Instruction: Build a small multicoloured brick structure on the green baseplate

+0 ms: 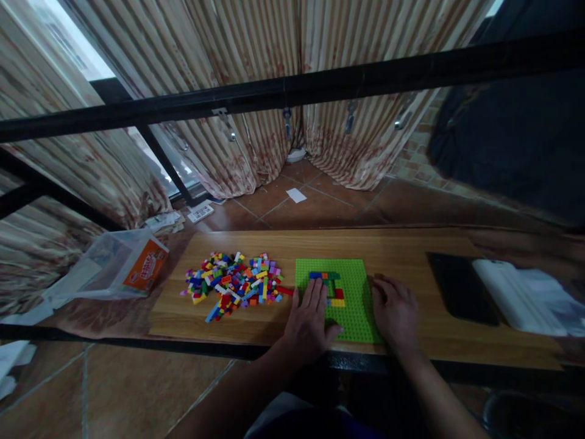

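A green studded baseplate (354, 326) lies on the wooden board in front of me. A rectangular outline of toy bricks stands on it, with blue, orange and green bricks (331, 275) along the far side and red and yellow bricks (339, 299) on the right. My left hand (308, 320) lies over the plate's left part, fingers stretched out on the outline's left side and thumb apart; what is under the fingers is hidden. Beside the plate's right edge rests my right hand (397, 308), its fingers loosely bent and apart, with no brick visible in it.
Left of the plate spreads a pile of loose mixed bricks (242, 280). A clear plastic box (109, 262) with an orange label stands at the far left. On the right lie a dark flat tablet-like object (461, 286) and a white package (516, 296). A black rail (292, 90) crosses beyond the board.
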`<action>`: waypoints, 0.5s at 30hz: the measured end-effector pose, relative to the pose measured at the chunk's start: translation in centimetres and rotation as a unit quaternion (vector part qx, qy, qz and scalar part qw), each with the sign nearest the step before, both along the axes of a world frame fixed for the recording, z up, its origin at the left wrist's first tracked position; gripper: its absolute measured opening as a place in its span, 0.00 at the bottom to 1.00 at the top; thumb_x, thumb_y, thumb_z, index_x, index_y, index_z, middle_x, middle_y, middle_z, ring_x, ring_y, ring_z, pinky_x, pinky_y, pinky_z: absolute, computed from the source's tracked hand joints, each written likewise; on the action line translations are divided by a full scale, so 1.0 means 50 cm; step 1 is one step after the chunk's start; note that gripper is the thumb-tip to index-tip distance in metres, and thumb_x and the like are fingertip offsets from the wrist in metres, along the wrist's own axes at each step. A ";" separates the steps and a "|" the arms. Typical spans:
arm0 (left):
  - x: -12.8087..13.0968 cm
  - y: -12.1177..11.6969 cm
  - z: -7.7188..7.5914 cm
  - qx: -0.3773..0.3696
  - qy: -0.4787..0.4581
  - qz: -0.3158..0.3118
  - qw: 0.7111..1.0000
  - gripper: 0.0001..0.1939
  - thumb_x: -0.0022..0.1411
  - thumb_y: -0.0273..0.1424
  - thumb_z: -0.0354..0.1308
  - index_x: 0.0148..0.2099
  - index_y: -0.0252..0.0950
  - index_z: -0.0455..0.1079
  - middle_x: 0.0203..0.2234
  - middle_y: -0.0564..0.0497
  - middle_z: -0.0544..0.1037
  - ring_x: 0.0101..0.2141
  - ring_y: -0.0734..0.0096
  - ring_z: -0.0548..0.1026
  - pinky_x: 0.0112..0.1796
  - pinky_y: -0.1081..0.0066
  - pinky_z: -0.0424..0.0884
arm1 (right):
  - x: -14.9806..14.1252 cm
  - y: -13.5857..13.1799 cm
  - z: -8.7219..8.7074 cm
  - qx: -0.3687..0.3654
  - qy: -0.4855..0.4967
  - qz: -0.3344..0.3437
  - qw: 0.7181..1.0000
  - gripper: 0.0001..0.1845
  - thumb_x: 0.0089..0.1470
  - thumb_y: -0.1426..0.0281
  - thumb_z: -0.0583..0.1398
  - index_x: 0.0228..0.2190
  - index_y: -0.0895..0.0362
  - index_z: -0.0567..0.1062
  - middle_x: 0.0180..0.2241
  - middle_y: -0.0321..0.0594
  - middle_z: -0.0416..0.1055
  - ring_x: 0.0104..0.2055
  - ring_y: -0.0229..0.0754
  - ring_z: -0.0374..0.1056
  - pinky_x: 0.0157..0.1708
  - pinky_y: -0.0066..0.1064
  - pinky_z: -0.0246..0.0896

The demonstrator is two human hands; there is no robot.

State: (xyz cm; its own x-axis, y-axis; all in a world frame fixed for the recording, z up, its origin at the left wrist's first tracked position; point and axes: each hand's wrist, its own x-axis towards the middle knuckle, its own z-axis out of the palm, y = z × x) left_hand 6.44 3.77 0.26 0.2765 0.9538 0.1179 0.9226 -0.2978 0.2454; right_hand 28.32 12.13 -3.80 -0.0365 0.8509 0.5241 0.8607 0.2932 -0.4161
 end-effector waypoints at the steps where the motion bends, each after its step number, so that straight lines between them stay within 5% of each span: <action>1: 0.000 -0.001 -0.003 0.004 0.000 -0.001 1.000 0.44 0.64 0.51 0.50 0.70 0.27 0.43 0.68 0.35 0.46 0.68 0.49 0.42 0.63 0.43 0.47 | 0.000 0.000 0.000 0.004 -0.006 0.002 1.000 0.16 0.60 0.65 0.53 0.41 0.58 0.77 0.45 0.49 0.74 0.48 0.51 0.67 0.49 0.46 0.61; 7: -0.003 -0.005 -0.012 0.008 -0.030 -0.008 0.999 0.43 0.65 0.51 0.49 0.71 0.29 0.41 0.69 0.36 0.45 0.68 0.51 0.42 0.63 0.43 0.44 | 0.004 0.000 -0.004 0.012 -0.028 0.003 1.000 0.16 0.60 0.65 0.52 0.42 0.58 0.76 0.45 0.51 0.74 0.49 0.53 0.67 0.49 0.47 0.60; 15: -0.007 -0.013 0.001 0.012 -0.080 -0.012 0.997 0.36 0.66 0.49 0.50 0.70 0.44 0.46 0.69 0.38 0.47 0.68 0.49 0.45 0.60 0.39 0.47 | 0.011 0.005 -0.012 0.024 -0.066 0.009 0.998 0.18 0.60 0.64 0.51 0.41 0.59 0.76 0.44 0.51 0.75 0.47 0.53 0.68 0.48 0.46 0.60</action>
State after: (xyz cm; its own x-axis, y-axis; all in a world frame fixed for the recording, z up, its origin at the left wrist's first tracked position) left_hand 6.11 3.14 0.29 0.2750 0.9435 0.1850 0.8649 -0.3268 0.3810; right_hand 28.87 12.38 -4.38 -0.1219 0.8235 0.5540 0.9016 0.3253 -0.2851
